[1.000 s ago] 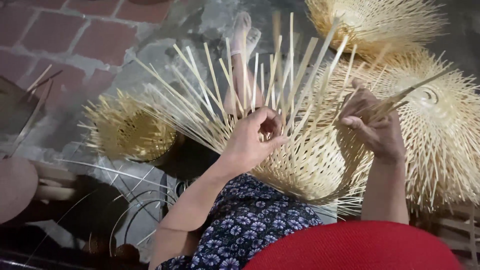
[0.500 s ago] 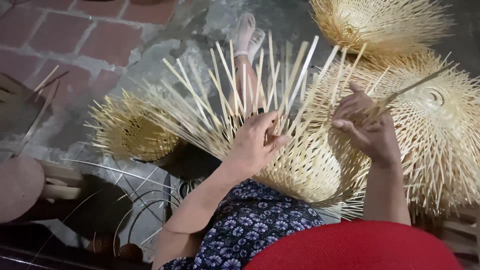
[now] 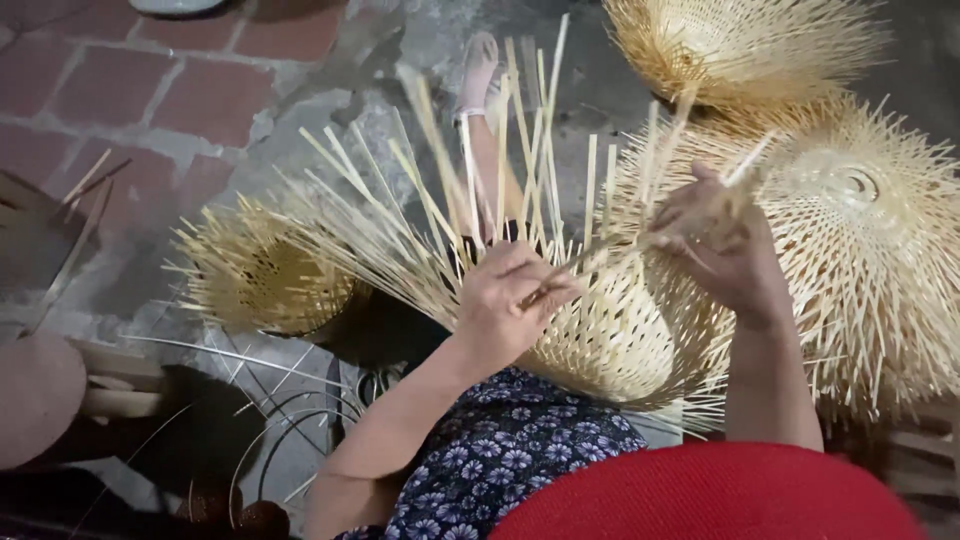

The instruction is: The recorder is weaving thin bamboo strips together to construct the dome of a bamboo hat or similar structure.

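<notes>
**Strip pulled across between both hands**

The left hand [image 3: 510,300] is closed on a thin bamboo strip [image 3: 600,258], pinching it against the basket [image 3: 610,340] wall just under its fingertips. The right hand [image 3: 725,245] is closed too, gripping the far end of that strip beside the rim; its fingers are blurred, so the exact hold is unclear. Compared with 1 second ago, the right hand sits higher and nearer the left, and the strip now runs almost level between the 2 grips. The basket has turned a little, and the loose spokes [image 3: 500,170] above the left grip fan more upright. I judge the strip is being threaded through the spokes, 1 row of weave in progress. Beyond the right grip lie 2 more woven baskets [image 3: 870,230]; another basket [image 3: 265,275] lies left of the left grip.
</notes>
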